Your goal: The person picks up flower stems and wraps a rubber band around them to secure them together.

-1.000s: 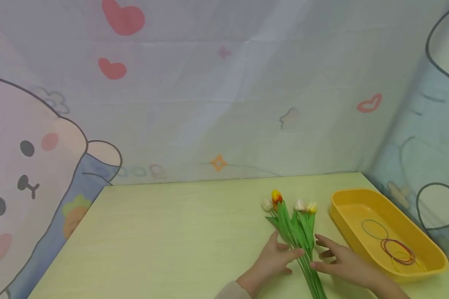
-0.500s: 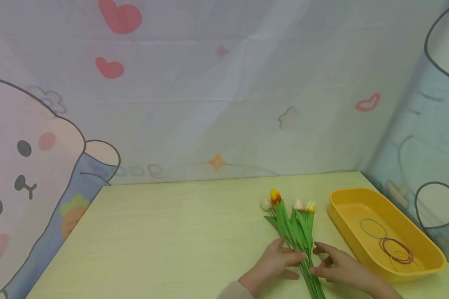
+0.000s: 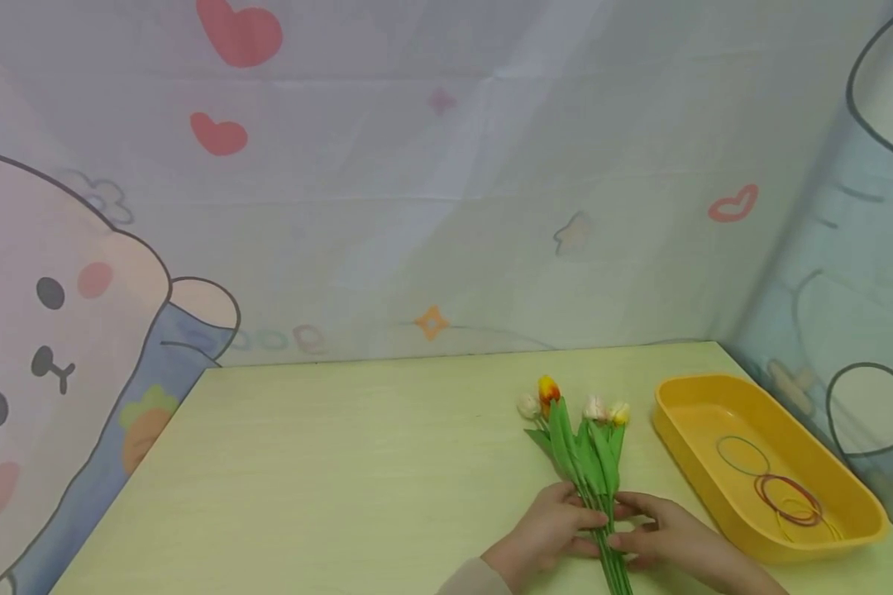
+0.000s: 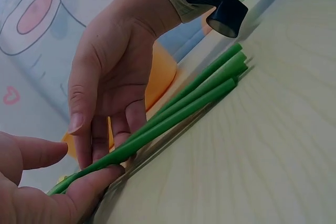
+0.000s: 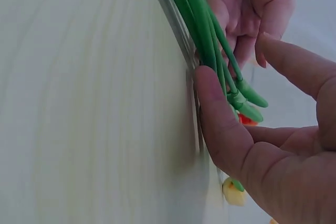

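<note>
- Green all down the stems (image 3: 616, 576), up past the leaves (image 3: 601, 454) to the tulip heads (image 3: 548, 388); lying on the table (image 3: 357, 479), toward its right side, just left of the yellow tray (image 3: 703, 483).
- Best, it seems, to bring the stems close from both sides at once, with the same soft push.
- Push low, next to the table, so as to scoop up every stem and miss none lying flat.
- Go gently: with too hard a squeeze, maybe a bent or rolling stem.
- Hold just below the leaves, so as not to fold them.
- Look at the tops: spread into two little groups, so probably good to draw in after lining up the stems.
- Look at the bottom ends too: not quite level, so perhaps worth a small tap.
- On the left hand (image 3: 554, 522): fingers softly bent around the left side of the stems, touching, with a gap below the thumb and no tight grip.
- On the right hand (image 3: 677, 533): much the same from the other side, one fingertip low against the stems, another held clear.
- Both wrists low and turned inward, facing each other.
</note>
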The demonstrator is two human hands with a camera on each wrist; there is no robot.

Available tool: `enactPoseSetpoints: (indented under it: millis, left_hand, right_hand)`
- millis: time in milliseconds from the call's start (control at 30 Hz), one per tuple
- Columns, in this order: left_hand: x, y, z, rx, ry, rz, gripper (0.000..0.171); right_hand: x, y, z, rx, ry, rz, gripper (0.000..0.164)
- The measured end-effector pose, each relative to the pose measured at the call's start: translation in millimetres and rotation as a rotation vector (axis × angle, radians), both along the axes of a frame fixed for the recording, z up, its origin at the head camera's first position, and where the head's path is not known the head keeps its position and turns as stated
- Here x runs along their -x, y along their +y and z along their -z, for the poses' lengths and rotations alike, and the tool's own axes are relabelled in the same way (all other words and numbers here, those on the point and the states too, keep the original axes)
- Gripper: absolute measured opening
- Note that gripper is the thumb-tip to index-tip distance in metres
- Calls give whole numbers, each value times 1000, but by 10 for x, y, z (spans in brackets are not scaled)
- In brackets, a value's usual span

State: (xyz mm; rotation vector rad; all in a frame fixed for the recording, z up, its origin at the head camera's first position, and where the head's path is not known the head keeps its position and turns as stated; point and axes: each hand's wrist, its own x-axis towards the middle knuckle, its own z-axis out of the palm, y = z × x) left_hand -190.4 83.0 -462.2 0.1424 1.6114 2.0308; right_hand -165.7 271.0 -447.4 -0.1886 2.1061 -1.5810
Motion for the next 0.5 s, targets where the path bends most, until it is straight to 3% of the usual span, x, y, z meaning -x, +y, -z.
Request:
enactPoseSetpoints:
  millis: [300,500]
  left_hand:
    - [-6,4,-8,57,12,-5,21]
    - [-2,-18,21,51,31,17,19]
  right_hand:
    - [0,-58,29,40,26,7,77]
    - [-18,-134,12,-28,95,21,81]
